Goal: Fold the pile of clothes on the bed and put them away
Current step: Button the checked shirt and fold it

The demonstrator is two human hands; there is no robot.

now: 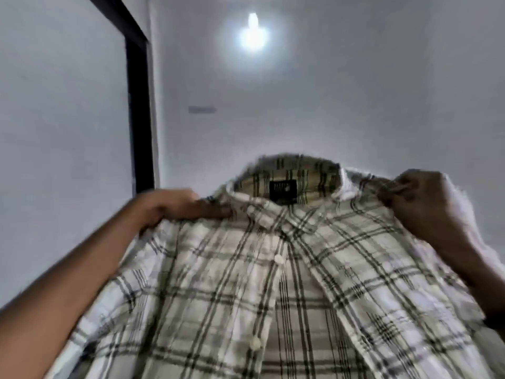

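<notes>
- A plain room in a home, judging by its bare pale walls [355, 91].
- A lit bulb [253, 32] glows overhead.
- A dark frame [139, 119] stands at left.

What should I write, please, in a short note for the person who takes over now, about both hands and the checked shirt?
Left hand: grips the checked shirt at its shoulder seam, beside the collar.
Right hand: fingers pinch the other shoulder.
Shirt: held up, front towards the camera, placket partly open, black label inside the collar.
Done: nothing folded on this shirt.
Left: fold it and put it away. Bed and pile are out of view.
</notes>
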